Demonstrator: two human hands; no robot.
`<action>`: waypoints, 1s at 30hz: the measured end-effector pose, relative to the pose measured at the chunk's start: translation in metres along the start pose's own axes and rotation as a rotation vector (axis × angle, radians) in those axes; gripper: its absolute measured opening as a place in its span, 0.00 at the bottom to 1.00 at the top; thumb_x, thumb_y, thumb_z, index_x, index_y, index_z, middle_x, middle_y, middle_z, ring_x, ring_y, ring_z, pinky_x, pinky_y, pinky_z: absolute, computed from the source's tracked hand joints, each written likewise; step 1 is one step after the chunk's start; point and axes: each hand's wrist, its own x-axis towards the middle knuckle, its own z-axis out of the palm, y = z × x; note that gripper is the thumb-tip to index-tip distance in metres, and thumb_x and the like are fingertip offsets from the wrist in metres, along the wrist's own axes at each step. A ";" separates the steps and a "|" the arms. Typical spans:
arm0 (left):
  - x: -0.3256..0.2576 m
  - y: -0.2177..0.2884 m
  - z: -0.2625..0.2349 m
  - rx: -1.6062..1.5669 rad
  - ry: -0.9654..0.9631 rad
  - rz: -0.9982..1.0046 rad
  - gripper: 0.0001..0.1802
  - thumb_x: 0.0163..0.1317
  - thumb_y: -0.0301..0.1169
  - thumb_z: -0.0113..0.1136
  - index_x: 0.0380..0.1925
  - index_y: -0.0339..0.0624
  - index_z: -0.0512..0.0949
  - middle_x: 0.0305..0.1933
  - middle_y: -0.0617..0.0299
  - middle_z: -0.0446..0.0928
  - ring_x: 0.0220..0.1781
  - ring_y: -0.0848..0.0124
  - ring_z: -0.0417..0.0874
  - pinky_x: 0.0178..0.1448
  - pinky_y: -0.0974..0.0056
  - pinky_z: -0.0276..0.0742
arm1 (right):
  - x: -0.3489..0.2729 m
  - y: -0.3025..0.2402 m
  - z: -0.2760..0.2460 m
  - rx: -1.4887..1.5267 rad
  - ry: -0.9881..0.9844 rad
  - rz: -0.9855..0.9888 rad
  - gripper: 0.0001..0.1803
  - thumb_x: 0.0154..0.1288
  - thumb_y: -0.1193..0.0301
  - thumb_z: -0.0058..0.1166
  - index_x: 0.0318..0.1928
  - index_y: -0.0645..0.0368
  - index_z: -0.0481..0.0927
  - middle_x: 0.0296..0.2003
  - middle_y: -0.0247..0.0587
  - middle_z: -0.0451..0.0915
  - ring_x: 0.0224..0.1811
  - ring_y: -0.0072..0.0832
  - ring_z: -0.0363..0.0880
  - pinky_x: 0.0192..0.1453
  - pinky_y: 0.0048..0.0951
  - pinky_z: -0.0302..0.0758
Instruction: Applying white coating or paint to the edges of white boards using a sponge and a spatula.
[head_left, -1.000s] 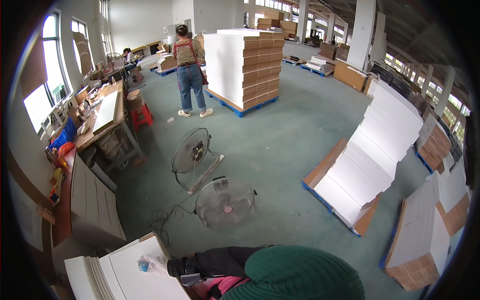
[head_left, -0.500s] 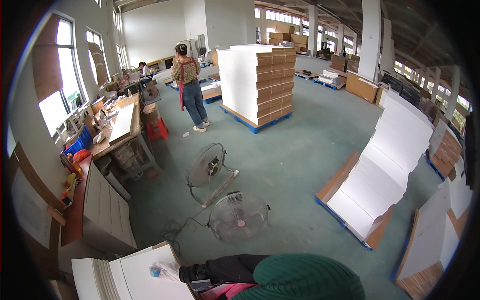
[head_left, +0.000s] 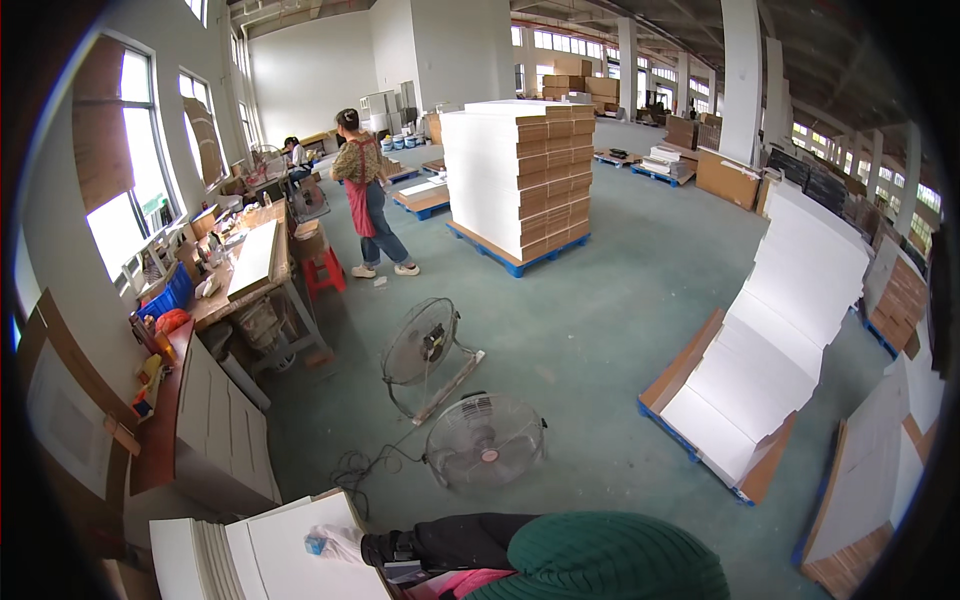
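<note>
Reaching leftward: a pale-covered right hand [head_left: 343, 543] over a flat white panel [head_left: 285, 572]

Extending from dark green ribbed fabric [head_left: 615, 560], a black sleeve [head_left: 470, 540] leads to the hand at the bottom of the view. A small light-blue piece [head_left: 315, 545] shows at the hand's far end — how far the fingers are open, and whether they grip that piece, I cannot tell under the whitish covering. The panel lies directly beneath the hand; whether they touch is unclear. Left of it, several thin white boards [head_left: 180, 560] sit side by side.

Beyond the panel, a round wire-caged fan [head_left: 487, 445] lies near a second, more upright fan [head_left: 415, 345] on the greenish floor [head_left: 600, 400]. Farther left, a cluttered wooden bench [head_left: 212, 306] carries a long white board [head_left: 253, 262]. A person in a patterned top and red apron [head_left: 358, 185] stands past the fans — near a tall white-and-brown stack [head_left: 555, 185] on a blue pallet [head_left: 517, 268].
</note>
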 end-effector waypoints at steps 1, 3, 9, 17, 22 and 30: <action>-0.001 0.003 0.001 -0.006 -0.012 0.015 0.45 0.69 0.63 0.40 0.73 0.38 0.57 0.77 0.42 0.53 0.79 0.44 0.49 0.81 0.43 0.40 | -0.003 -0.004 -0.001 -0.037 0.045 -0.013 0.12 0.74 0.66 0.51 0.48 0.63 0.74 0.42 0.39 0.80 0.43 0.28 0.83 0.50 0.28 0.82; 0.001 0.001 0.001 -0.009 -0.009 0.003 0.45 0.69 0.62 0.40 0.73 0.38 0.57 0.77 0.42 0.54 0.79 0.44 0.49 0.81 0.43 0.40 | -0.014 -0.005 0.016 -0.027 0.034 0.001 0.12 0.74 0.67 0.51 0.48 0.63 0.74 0.42 0.39 0.80 0.43 0.28 0.82 0.49 0.28 0.82; 0.001 0.008 -0.001 -0.028 -0.008 0.046 0.44 0.69 0.62 0.40 0.73 0.38 0.58 0.77 0.42 0.54 0.79 0.44 0.50 0.81 0.43 0.40 | -0.015 -0.006 0.021 0.041 0.001 0.005 0.12 0.74 0.67 0.50 0.50 0.63 0.73 0.42 0.38 0.79 0.44 0.28 0.82 0.50 0.29 0.83; 0.002 0.014 -0.003 -0.046 -0.023 0.099 0.44 0.70 0.61 0.41 0.72 0.37 0.58 0.77 0.41 0.55 0.79 0.44 0.50 0.81 0.44 0.40 | 0.008 0.011 -0.010 -0.151 -0.063 -0.033 0.15 0.73 0.61 0.50 0.52 0.57 0.76 0.43 0.33 0.81 0.45 0.23 0.82 0.49 0.28 0.83; -0.001 0.018 -0.007 -0.052 -0.034 0.124 0.44 0.70 0.61 0.41 0.72 0.36 0.59 0.77 0.41 0.55 0.79 0.44 0.51 0.81 0.44 0.41 | 0.003 0.015 0.007 -0.289 0.073 -0.043 0.15 0.73 0.61 0.49 0.51 0.57 0.77 0.43 0.32 0.81 0.44 0.22 0.82 0.46 0.25 0.80; 0.005 0.094 -0.029 0.013 0.005 0.260 0.43 0.70 0.60 0.42 0.72 0.36 0.59 0.76 0.40 0.55 0.79 0.44 0.51 0.81 0.44 0.41 | -0.086 -0.011 0.060 -0.255 0.027 0.125 0.16 0.68 0.53 0.51 0.42 0.51 0.80 0.36 0.35 0.82 0.34 0.29 0.81 0.39 0.32 0.79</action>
